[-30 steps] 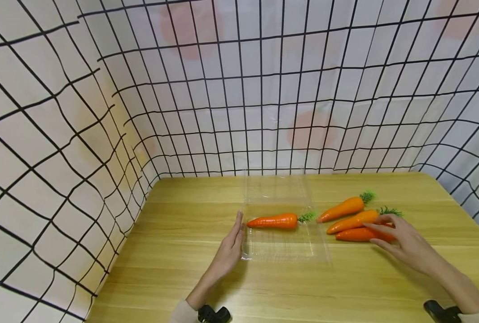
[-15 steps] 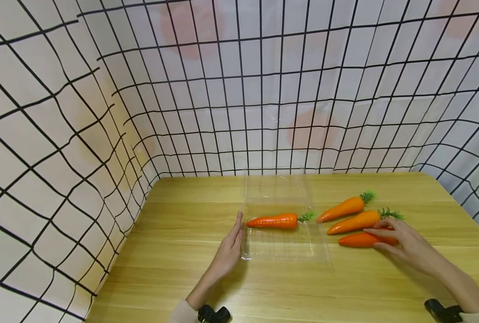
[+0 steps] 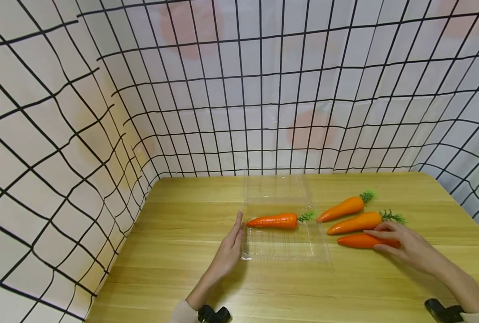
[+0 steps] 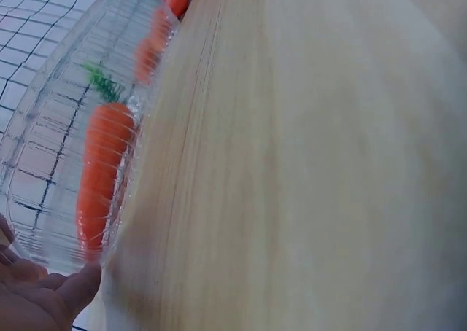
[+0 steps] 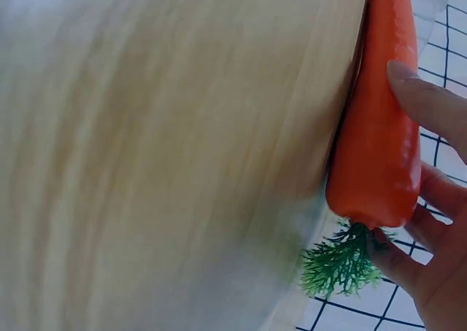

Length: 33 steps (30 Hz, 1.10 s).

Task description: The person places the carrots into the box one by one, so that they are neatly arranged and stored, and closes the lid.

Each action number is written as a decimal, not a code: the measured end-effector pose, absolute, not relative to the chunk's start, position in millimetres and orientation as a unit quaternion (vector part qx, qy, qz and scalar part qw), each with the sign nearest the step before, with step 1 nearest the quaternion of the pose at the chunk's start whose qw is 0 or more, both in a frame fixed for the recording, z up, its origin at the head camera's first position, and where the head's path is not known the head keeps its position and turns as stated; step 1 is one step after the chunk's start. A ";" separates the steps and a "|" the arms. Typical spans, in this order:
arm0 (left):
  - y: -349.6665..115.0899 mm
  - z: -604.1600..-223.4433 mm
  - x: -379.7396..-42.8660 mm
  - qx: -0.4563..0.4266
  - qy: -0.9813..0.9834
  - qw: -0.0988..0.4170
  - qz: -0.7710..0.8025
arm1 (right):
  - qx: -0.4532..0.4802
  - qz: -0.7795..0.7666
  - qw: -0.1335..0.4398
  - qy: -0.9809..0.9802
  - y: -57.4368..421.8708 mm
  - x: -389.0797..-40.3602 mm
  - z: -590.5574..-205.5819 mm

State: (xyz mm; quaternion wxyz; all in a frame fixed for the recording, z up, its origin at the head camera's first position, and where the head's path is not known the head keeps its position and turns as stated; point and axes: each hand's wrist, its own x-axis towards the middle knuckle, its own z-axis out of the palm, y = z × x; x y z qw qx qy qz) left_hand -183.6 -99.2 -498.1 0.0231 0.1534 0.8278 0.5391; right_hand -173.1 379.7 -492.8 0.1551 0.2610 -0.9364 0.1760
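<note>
A clear plastic clamshell box lies with its lid folded back on the table. One carrot with a green top lies in it, tip to the left. My left hand rests against the box's left wall, fingers extended; the left wrist view shows the fingertips at the box's end. At the right, my right hand grips a redder carrot around its thick end, and that carrot lies on the table. Its leafy top shows below the hand's fingers in the right wrist view.
Two more orange carrots, a middle one and a far one, lie between the box and my right hand, just beyond the gripped carrot. A white cloth with black grid lines rises behind the wooden table.
My right hand has drawn the redder carrot slightly toward me, opening a gap from the middle carrot, which shifted a little. The left hand and the box stay where they were.
</note>
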 end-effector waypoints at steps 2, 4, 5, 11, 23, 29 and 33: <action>-99.2 -497.9 -183.5 0.155 0.827 0.024 0.540 | 0.267 0.172 0.162 -0.934 380.8 -172.6 -492.9; -99.2 -497.7 -183.5 0.156 0.826 0.024 0.541 | 0.268 0.172 0.166 -0.933 380.9 -171.8 -492.3; -99.2 -497.6 -183.4 0.157 0.826 0.024 0.541 | 0.264 0.175 0.162 -0.935 380.5 -171.4 -491.4; -99.9 -498.2 -182.9 0.161 0.826 0.023 0.540 | 0.236 0.222 0.126 -0.938 375.0 -171.2 -483.2; -99.9 -496.6 -182.8 0.159 0.824 0.024 0.543 | 0.274 0.249 0.183 -0.911 367.5 -180.1 -471.4; -99.6 -496.7 -183.0 0.158 0.825 0.025 0.542 | 0.276 0.271 0.186 -0.903 362.7 -183.4 -463.3; -100.0 -496.6 -182.6 0.159 0.824 0.024 0.543 | 0.279 0.280 0.194 -0.898 358.2 -185.2 -457.3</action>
